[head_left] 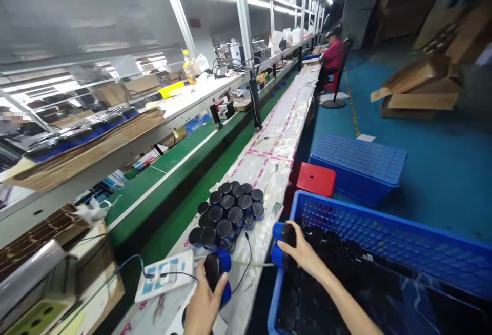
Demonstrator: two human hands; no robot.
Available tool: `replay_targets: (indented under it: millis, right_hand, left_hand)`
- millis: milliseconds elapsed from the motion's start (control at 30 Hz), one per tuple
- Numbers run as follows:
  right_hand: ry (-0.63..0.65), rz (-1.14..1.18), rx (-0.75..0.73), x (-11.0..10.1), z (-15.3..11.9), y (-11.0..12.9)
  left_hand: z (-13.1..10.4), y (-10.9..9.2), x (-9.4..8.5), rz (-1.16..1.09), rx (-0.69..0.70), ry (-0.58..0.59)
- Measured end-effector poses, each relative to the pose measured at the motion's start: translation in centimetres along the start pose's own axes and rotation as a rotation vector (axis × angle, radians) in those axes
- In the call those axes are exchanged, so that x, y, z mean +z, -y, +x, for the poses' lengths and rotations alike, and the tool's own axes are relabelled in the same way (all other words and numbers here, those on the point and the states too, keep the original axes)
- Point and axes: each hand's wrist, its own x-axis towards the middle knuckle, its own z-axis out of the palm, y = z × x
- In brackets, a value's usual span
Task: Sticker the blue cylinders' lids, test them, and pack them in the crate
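Observation:
My left hand (pixel 203 305) is closed around a black-and-blue round piece (pixel 213 269), just above the near part of the bench. At the edge of the crate, my right hand (pixel 304 253) grips a similar black-and-blue cylinder (pixel 280 248) from its right side. Between and beyond the hands, a cluster of black-topped cylinders (pixel 226 214) stands packed together on the bench. A white power strip (pixel 165 276) lies left of my left hand, with a thin black cable (pixel 250 253) near the cluster.
A blue crate (pixel 346 212) on the right holds many dark pieces. Behind it are a red stool (pixel 315 178) and a blue upturned bin (pixel 357 163). A green conveyor (pixel 172 160) runs along the left. A seated person (pixel 333 58) works farther down the bench (pixel 269 145).

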Motion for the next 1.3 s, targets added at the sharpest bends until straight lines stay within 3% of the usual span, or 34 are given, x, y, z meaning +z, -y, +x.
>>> replay_targets:
  millis: [133,300,433,533,600,667,733,900,1000,1067,1167,1300]
  right_hand:
    - [0.088,-0.036,-0.046,5.2,1.1,1.9]
    - [0.108,-0.017,0.043,8.8,-0.2,-0.2]
    - [0.036,0.022,0.123,9.8,0.4,-1.1]
    - [-0.01,0.023,0.135,10.4,1.2,-0.6]
    - [-0.027,-0.004,0.121,10.5,1.6,-0.1]
    - [-0.051,-0.06,0.087,10.2,1.9,0.4]
    - [-0.089,-0.144,0.044,9.2,2.3,0.9]
    - [-0.174,-0.423,-0.01,4.4,5.6,4.5]
    - [-0.144,-0.553,-0.063,2.4,9.3,8.3]
    - [-0.088,-0.609,-0.09,2.2,12.0,10.7]
    - [0.03,-0.648,-0.095,3.2,15.4,13.3]
    - [0.15,-0.616,-0.075,4.7,17.6,14.5]
  left_hand:
    - [1.8,2.8,-1.3,0.06,-0.019,-0.018]
    - [2.7,3.9,-2.9,0.032,-0.058,-0.056]
    - [4.8,3.8,-7.7,0.035,-0.022,-0.116]
    - [8.4,2.5,-11.6,0.119,-0.021,-0.169]
    - [11.3,1.1,-13.0,0.182,-0.008,-0.165]
    - [14.1,-0.5,-13.0,0.234,0.001,-0.14]
    - [16.3,-1.8,-12.0,0.266,-0.004,-0.119]
    - [18.2,-3.4,-8.7,0.252,-0.006,-0.093]
    - [18.4,-3.2,-8.1,0.198,0.016,-0.077]
    - [18.1,-2.8,-8.1,0.149,0.028,-0.08]
    - [16.9,-2.2,-8.3,0.067,0.028,-0.14]
    - [13.1,-1.2,-8.6,-0.048,0.052,-0.256]
